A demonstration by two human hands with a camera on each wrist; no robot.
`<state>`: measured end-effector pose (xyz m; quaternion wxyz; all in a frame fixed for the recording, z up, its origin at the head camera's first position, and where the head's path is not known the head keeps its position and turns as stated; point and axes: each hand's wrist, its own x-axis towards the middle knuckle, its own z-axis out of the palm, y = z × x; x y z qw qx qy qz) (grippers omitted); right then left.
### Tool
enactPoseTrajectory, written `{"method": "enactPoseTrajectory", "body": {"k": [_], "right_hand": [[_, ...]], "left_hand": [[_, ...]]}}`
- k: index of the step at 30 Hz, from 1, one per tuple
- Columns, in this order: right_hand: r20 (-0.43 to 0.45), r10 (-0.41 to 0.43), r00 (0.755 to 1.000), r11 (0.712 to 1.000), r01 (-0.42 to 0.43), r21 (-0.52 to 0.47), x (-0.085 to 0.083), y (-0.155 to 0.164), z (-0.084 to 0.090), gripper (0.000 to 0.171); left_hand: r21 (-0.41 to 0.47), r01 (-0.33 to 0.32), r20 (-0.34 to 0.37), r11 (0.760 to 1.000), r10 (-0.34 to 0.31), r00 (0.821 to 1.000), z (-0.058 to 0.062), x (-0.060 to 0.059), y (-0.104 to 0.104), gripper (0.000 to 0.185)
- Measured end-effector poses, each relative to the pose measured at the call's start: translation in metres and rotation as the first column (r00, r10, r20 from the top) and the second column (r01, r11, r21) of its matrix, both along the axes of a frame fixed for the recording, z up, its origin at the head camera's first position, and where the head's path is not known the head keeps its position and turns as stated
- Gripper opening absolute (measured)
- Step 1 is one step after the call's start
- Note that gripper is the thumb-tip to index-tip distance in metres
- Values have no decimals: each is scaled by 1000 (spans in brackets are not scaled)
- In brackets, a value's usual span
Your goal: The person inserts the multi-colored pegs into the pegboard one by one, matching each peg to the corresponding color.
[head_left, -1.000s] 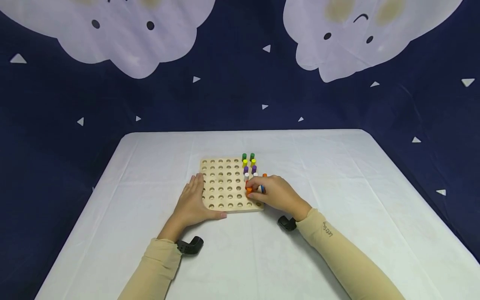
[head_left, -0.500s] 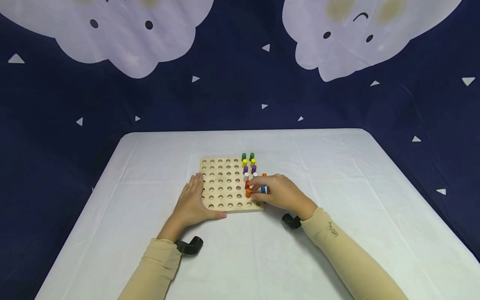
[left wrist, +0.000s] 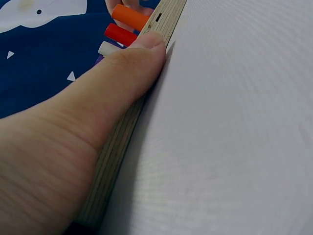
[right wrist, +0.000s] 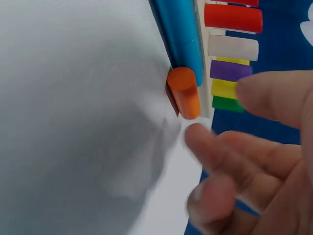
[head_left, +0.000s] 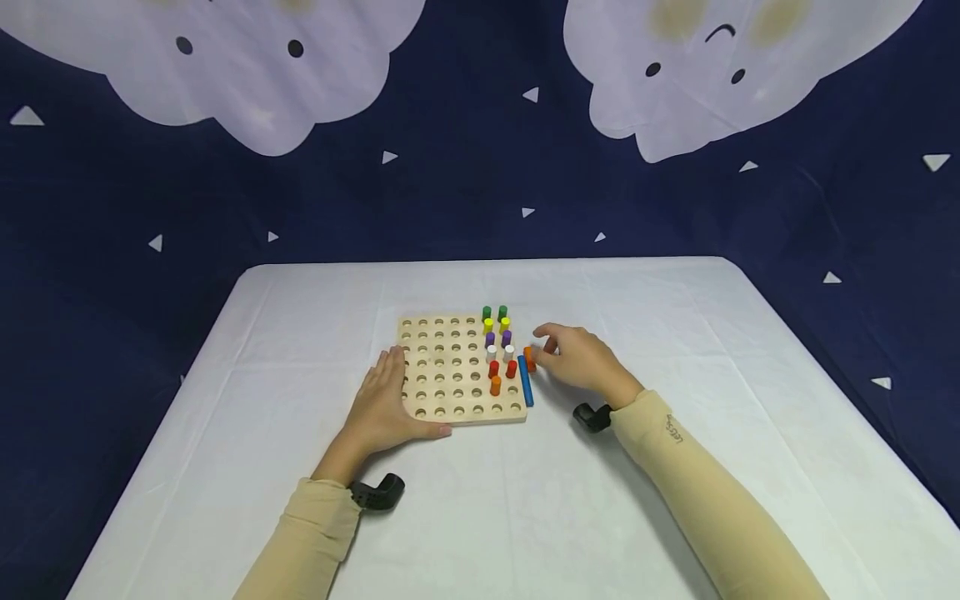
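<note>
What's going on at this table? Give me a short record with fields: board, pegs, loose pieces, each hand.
board: wooden pegboard lying on the white table
pegs: green, yellow, purple, white, red pairs and one orange, standing in its two right columns
loose pieces: blue peg lying along the board's right edge; orange peg standing beside it
left hand: flat, pressing the board's left edge
right hand: open, fingers near the loose orange peg, holding nothing
</note>
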<state>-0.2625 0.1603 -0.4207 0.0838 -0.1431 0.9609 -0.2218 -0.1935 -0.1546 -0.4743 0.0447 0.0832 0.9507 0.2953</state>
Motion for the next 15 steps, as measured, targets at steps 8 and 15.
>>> {"method": "enactPoseTrajectory", "body": {"k": [8, 15], "right_hand": [[77, -1, 997, 993, -9, 119, -11, -12, -3, 45], [98, -11, 995, 982, -8, 189, -10, -18, 4, 41]], "left_hand": [[5, -3, -5, 1000, 3, 1000, -1, 0, 1, 154], [3, -4, -1, 1000, 4, 1000, 1, 1, 1, 154]]}}
